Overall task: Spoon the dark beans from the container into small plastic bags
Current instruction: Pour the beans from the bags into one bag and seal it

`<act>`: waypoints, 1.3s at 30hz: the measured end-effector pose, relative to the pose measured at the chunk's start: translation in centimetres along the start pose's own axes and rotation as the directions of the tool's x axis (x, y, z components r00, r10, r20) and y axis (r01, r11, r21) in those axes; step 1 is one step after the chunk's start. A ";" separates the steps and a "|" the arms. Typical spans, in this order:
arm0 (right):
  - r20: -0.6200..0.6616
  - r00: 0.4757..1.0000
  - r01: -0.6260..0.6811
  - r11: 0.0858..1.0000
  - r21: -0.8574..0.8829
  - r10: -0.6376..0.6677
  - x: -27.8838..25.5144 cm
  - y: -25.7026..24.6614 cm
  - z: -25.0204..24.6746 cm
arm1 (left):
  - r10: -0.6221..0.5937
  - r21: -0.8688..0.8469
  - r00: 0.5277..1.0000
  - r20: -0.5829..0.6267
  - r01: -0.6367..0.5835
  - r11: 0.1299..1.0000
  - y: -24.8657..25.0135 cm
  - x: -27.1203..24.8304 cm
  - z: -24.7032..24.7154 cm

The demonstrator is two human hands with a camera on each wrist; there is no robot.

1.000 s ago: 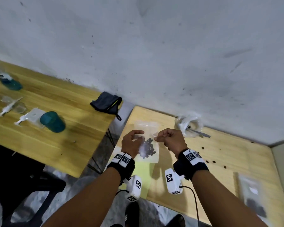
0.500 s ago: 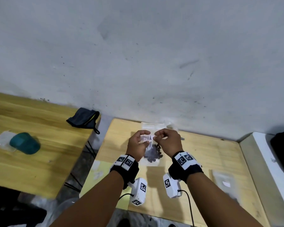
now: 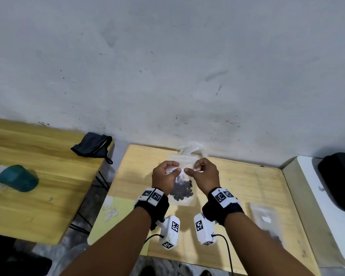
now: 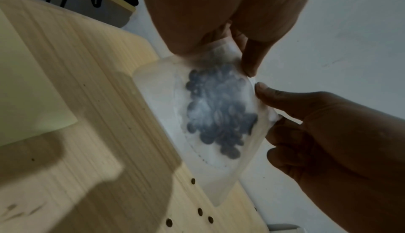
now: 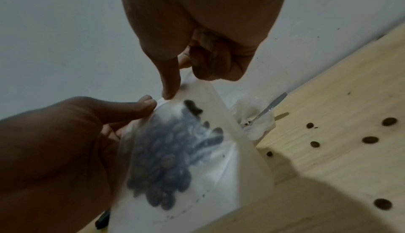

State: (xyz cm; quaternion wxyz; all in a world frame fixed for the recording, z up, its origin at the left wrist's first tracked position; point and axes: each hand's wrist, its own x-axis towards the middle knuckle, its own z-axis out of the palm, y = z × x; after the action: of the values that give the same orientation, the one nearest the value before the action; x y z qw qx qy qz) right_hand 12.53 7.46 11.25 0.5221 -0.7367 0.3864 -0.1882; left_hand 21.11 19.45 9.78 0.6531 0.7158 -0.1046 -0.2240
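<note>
A small clear plastic bag (image 3: pixel 182 193) with dark beans (image 3: pixel 181 191) in its lower half hangs above the wooden table (image 3: pixel 247 182). My left hand (image 3: pixel 174 168) pinches the bag's top edge on the left and my right hand (image 3: pixel 189 168) pinches it on the right, thumbs nearly touching. The left wrist view shows the bag (image 4: pixel 219 112) below my left hand (image 4: pixel 241 60). From the right wrist, the bag (image 5: pixel 186 158) is under my right hand (image 5: pixel 184 80). Behind the bag stands the white container (image 5: pixel 256 124) with a metal spoon (image 5: pixel 274 105) in it.
Loose beans (image 5: pixel 370 139) lie scattered on the table right of the container. Another small bag (image 3: pixel 265 220) lies flat at the right. A yellow-green sheet (image 3: pixel 124 212) covers the near left corner. On the left table sit a teal cup (image 3: pixel 18 178) and a dark pouch (image 3: pixel 92 144).
My head has turned right, so the left table has slid out of view. Both hands have kept their pinch on the bag's top edge and stay close together.
</note>
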 end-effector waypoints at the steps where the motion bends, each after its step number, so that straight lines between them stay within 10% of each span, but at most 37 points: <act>1: 0.015 1.000 0.000 1.000 0.003 0.000 0.0 0.1 -0.1 | -0.009 -0.006 1.000 0.006 0.009 1.000 0.0 -0.1 0.1; 10: -0.001 1.000 0.006 1.000 -0.020 -0.006 -0.4 2.3 -2.4 | -0.120 0.013 0.989 0.089 0.120 0.993 -0.5 0.1 2.5; 17: 0.025 0.974 -0.224 0.975 0.014 0.223 -2.0 6.2 -8.8 | -0.282 -0.113 0.935 0.214 0.311 0.944 -1.6 -1.3 8.7; 31: -0.267 0.824 -0.563 0.775 -0.285 0.500 -4.8 17.6 -23.3 | -0.600 0.304 0.601 0.529 0.526 0.794 -7.5 -8.4 24.3; 35: -0.206 0.814 -0.578 0.723 -0.379 0.543 -5.1 19.6 -24.2 | -0.627 0.399 0.590 0.509 0.484 0.779 -8.0 -9.3 25.6; 39: -0.181 0.847 -0.526 0.738 -0.422 0.500 -5.1 20.2 -24.4 | -0.555 0.420 0.693 0.461 0.381 0.824 -8.6 -8.9 24.8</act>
State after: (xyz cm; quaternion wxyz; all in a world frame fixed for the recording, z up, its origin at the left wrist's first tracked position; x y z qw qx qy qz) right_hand -14.83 -7.02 2.83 0.3547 -0.6975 0.6215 0.0387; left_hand 0.73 2.49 1.81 0.3992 0.7069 -0.1366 -0.5677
